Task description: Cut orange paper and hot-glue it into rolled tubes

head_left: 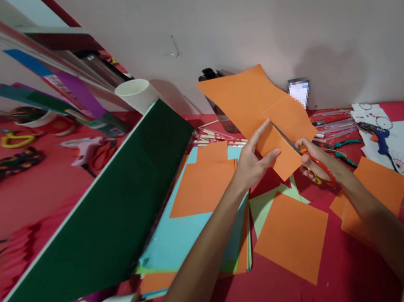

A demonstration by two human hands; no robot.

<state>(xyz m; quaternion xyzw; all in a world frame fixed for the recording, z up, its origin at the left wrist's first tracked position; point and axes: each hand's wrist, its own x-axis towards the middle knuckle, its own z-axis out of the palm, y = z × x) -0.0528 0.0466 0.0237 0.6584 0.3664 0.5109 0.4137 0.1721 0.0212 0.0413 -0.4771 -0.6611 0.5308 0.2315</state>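
Note:
Held up above the table is a sheet of orange paper (243, 97). My left hand (255, 162) grips its near part, thumb on top and fingers stretched along the surface. In my right hand (315, 159) is a pair of scissors (322, 167) with red and yellow handles. Its blades lie along a cut line in the sheet, close to the left fingertips. Below the hands, a square of orange paper (293, 236) rests partly over light green paper (262, 208). More orange pieces (373, 188) lie under my right forearm.
A green board (117, 202) leans at the left, beside stacked coloured paper (163, 241). A white cup (135, 95) stands behind it. Glue guns lie on both sides, the blue one (382, 140) with its cord trailing. Pliers (346, 151), wooden sticks and a lit phone (299, 92) are near the wall.

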